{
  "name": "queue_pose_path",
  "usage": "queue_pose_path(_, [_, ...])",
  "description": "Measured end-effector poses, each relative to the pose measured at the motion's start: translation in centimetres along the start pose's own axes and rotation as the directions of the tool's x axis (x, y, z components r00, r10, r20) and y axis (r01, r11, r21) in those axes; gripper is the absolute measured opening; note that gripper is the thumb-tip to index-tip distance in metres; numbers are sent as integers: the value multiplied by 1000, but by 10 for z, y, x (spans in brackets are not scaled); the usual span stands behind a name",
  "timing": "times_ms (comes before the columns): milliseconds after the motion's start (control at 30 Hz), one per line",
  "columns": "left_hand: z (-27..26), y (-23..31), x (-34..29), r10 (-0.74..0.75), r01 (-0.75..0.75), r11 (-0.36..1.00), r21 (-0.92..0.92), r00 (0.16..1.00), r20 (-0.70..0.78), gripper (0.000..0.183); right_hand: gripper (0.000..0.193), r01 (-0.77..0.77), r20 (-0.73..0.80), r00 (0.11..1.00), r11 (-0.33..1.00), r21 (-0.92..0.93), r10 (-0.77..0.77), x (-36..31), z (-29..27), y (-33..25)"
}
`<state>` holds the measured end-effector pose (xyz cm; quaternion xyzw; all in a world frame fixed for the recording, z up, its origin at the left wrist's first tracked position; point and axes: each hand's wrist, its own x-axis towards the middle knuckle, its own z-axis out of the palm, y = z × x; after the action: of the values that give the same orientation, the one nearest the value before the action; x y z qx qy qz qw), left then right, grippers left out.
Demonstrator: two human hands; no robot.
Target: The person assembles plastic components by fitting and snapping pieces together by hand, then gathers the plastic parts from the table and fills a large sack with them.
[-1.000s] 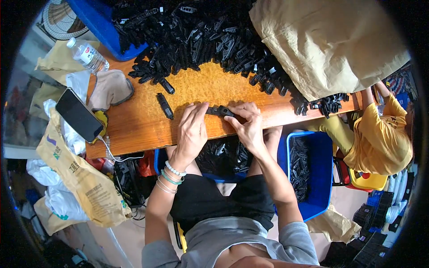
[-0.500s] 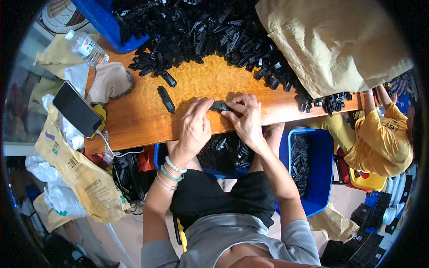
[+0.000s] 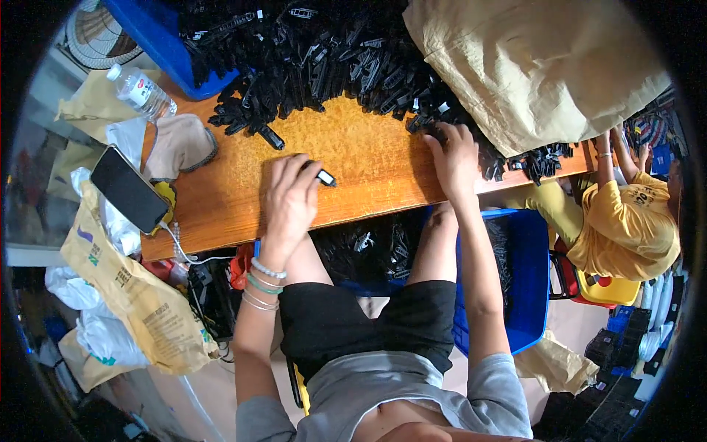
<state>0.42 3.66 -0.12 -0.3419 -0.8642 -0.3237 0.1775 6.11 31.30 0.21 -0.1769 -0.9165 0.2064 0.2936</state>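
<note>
My left hand is over the wooden table, its fingers curled round a small black plastic part with a white patch. The end of that part sticks out past the thumb side; the rest is hidden. At the right edge of a heap of black plastic parts, my right hand reaches out with thumb and fingers apart. Its fingertips are up against the parts there, and I see nothing held in it. One loose black part lies at the heap's near edge, beyond my left hand.
Brown paper covers the heap's right side. A blue bin, water bottle, cloth and phone are at the left. Another blue bin stands right of my legs. A person in yellow sits at far right.
My hands were together over a black part and have moved apart. My right hand went right to the heap; my left shifted left, where a loose part lay on the table.
</note>
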Motion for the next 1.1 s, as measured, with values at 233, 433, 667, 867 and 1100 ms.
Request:
queue_pose_path(233, [11, 19, 1, 22, -15, 997, -74, 996, 86, 26, 25, 138, 93, 989, 958, -251, -118, 3, 9, -5])
queue_pose_path(433, [15, 13, -2, -15, 59, 955, -291, 988, 152, 30, 32, 344, 187, 927, 936, -78, -326, -12, 5, -4])
queue_pose_path(667, [8, 5, -2, -25, 37, 974, -224, 998, 59, 29, 29, 357, 59, 934, 926, -119, -353, -11, 5, -6])
queue_pose_path(867, [9, 5, 0, 49, -19, 960, -280, 994, 101, 18, 19, 323, 74, 946, 923, -207, -314, -7, 4, -8])
queue_pose_path(1100, [9, 4, 0, 86, -47, 960, -276, 988, 129, 17, 28, -437, 482, 874, 343, 832, -55, -41, 16, -67])
